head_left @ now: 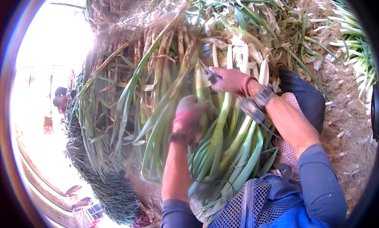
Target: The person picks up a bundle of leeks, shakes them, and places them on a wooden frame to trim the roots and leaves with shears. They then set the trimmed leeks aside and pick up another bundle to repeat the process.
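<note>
My left hand (190,111), in a pink and grey glove, is closed around the green stalk of a leek and is somewhat blurred. To its upper right, my right hand (231,81), also gloved, grips a small dark tool whose shape is hard to make out, close to the pale upper part of that leek (198,84). Peeled leeks (227,109) with white ends lie beneath and beside my right hand, their leaves toward my body. Unpeeled leeks (158,66) with brown, rooty ends are piled to the left of my hands.
Loose leaves and peelings (256,19) are heaped at the top. Cut roots (335,121) cover the ground at right, with more cleaned leeks (357,50) at the upper right edge. A dark green stack (106,192) stands at lower left, and part of a person (62,99) shows at far left.
</note>
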